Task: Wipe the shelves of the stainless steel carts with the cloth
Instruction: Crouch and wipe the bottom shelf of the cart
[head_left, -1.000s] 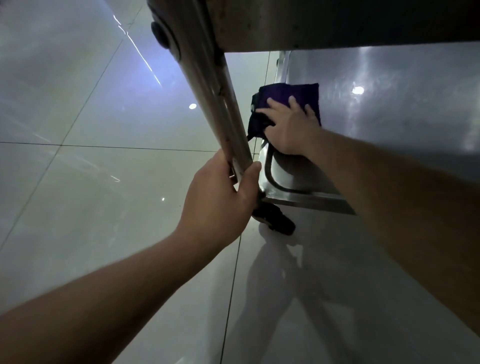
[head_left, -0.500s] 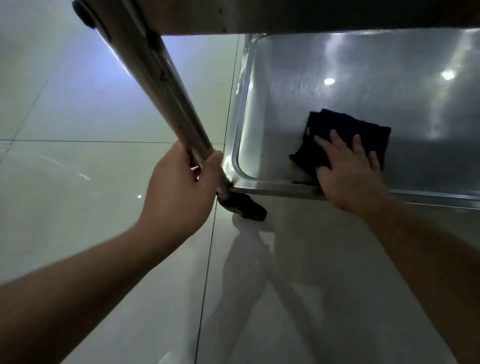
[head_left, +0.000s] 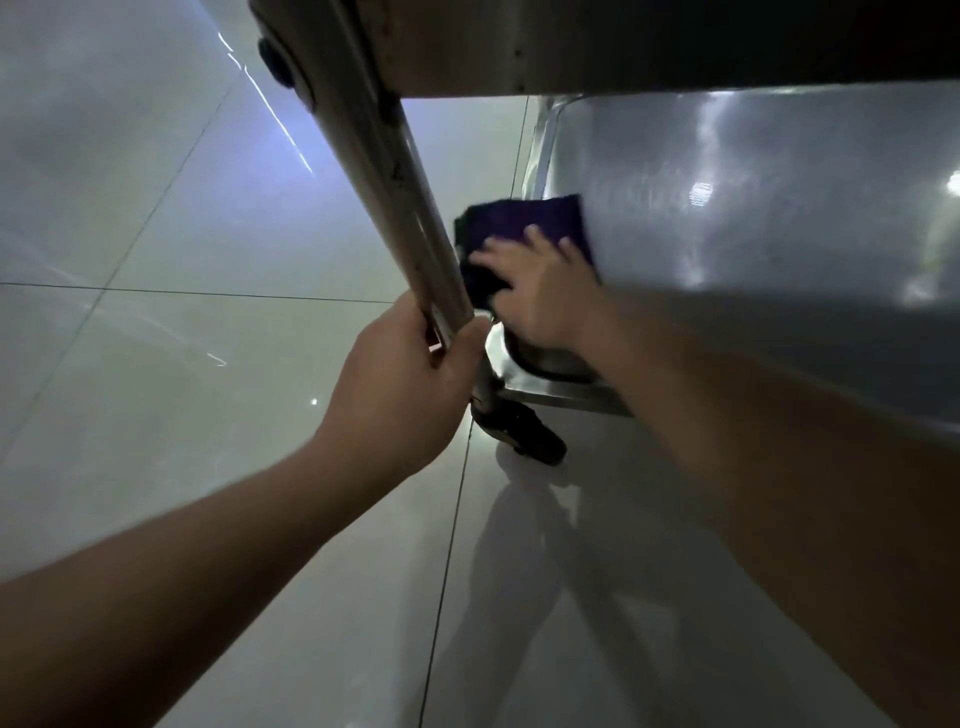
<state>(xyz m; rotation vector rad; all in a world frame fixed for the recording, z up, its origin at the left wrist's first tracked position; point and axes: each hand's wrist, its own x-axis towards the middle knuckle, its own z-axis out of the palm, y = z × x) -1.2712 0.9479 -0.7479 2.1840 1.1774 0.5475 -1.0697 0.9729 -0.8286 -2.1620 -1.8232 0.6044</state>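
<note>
A dark purple cloth (head_left: 524, 221) lies on the bottom shelf (head_left: 753, 218) of the stainless steel cart, at the shelf's left near corner. My right hand (head_left: 540, 291) presses flat on the cloth with fingers spread and straight. My left hand (head_left: 400, 384) grips the cart's slanted corner post (head_left: 374, 171) just above the shelf. The cloth's left part is hidden behind the post.
The underside of the shelf above (head_left: 623, 47) spans the top of the view. A black caster wheel (head_left: 530, 434) sits under the corner. Glossy pale floor tiles (head_left: 156, 364) spread to the left and below.
My right hand has slid the cloth left, from the shelf's front middle back into the left corner by the post. My left hand keeps its grip on the post.
</note>
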